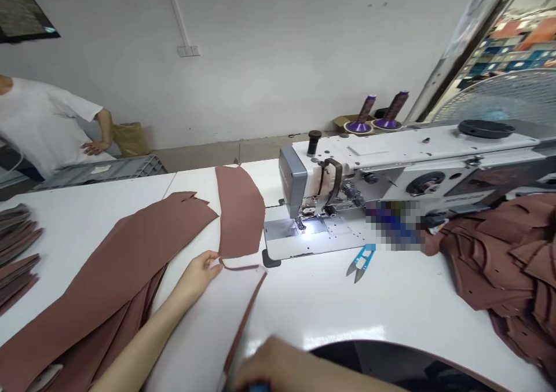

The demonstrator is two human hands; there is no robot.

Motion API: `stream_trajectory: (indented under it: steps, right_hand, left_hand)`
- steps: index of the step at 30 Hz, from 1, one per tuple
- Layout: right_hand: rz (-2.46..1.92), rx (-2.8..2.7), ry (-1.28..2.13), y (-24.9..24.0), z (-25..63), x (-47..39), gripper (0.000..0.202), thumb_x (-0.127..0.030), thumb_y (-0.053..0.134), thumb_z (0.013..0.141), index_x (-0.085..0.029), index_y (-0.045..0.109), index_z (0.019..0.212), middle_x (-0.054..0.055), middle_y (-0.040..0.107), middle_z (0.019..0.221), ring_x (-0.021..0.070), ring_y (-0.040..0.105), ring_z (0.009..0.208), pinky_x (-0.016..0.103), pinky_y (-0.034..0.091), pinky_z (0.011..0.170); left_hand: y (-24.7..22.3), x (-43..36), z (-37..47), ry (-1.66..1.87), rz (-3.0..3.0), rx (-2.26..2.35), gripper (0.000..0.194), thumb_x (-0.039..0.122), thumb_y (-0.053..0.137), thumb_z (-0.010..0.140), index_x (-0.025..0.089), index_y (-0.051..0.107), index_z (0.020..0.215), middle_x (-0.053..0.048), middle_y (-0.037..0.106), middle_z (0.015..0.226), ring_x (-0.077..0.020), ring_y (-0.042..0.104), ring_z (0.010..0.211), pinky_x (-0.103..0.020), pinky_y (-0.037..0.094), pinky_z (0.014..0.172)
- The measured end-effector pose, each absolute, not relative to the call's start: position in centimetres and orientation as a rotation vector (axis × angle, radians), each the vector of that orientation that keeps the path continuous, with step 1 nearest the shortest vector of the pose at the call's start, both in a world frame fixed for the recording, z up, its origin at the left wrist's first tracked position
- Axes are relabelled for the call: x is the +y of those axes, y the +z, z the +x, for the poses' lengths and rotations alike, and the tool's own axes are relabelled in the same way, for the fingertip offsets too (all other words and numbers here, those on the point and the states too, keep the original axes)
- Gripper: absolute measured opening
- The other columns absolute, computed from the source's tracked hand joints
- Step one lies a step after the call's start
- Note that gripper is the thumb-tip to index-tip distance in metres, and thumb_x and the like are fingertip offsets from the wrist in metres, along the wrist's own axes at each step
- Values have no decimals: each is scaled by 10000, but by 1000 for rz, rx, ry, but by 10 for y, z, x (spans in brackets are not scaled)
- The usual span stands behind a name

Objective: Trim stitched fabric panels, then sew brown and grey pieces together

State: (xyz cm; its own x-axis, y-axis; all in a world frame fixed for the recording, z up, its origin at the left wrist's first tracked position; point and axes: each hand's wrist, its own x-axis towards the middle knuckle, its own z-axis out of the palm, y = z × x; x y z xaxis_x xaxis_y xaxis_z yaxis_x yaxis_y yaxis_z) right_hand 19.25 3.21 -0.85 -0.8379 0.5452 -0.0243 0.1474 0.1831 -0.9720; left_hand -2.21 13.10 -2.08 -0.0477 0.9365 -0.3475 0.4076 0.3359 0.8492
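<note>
Pale, brown-edged flat sheet at the near middle of your white table.
Left to right: long brown panels; your left hand, pinching the sheet's far-left corner; 1 curved brown panel just beyond; your blurred right hand by the sheet's near end, grip impossible to tell; blue-handled metal snips near the white sewing machine.

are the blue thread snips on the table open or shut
Open: the blue thread snips lie on the white table with their two blade tips spread apart.
</note>
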Motion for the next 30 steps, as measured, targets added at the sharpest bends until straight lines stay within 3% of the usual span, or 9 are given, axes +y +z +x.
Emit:
stream_trajectory:
  steps: [3,7,12,15,21,26,30]
  right_hand:
    - [-999,-1901,1632,-1,206,61,253,-411,554,880,-184,665,870,2,641,717,129,575,656,209,415,628]
    - [-1109,-1857,1845,-14,206,87,479,-592,525,846,-146,653,730,14,590,622,105,466,552,222,351,560]
    - [-1072,-1640,2190,-35,194,93,644,-721,454,811,-118,678,818,-3,526,529,64,325,432,212,233,436]
    - [-1060,-1537,2246,-35,190,97,665,-723,450,811,-99,679,807,-12,491,502,54,295,396,220,160,393]
    - [-773,-1525,2377,-28,185,105,621,-676,472,837,-90,676,810,-23,472,492,46,311,392,225,137,383]
    - [-723,-1554,2320,-34,181,105,580,-636,486,859,-92,677,792,-36,447,477,45,320,399,227,168,413]
    - [-748,-1591,2291,-40,183,105,564,-625,496,860,-97,682,784,-42,419,487,52,315,429,230,182,431]
  left_hand:
    - [-16,89,-25,697,1321,1509,316,399,677,653,198,623,892,-47,700,931,-231,636,934,-292,478,845]
    - [-10,53,-24,640,1186,1445,373,470,623,738,200,611,994,-50,702,959,-224,642,884,-294,497,789]
    - [-10,41,-22,817,977,1523,580,616,661,636,198,551,1024,-26,662,819,-197,618,730,-280,491,659]
    - [-10,38,-18,919,915,1517,681,589,682,643,242,452,1182,28,587,728,-148,561,602,-241,438,553]
    - [-4,34,-16,836,988,1453,821,480,663,731,256,248,1403,103,338,590,-83,361,484,-181,292,477]
    - [0,35,-25,677,1137,1430,872,434,585,811,297,44,1480,84,366,638,-89,360,519,-188,304,502]
    - [2,35,-30,570,1248,1436,821,373,532,853,329,8,1484,80,383,663,-89,349,546,-183,325,531]
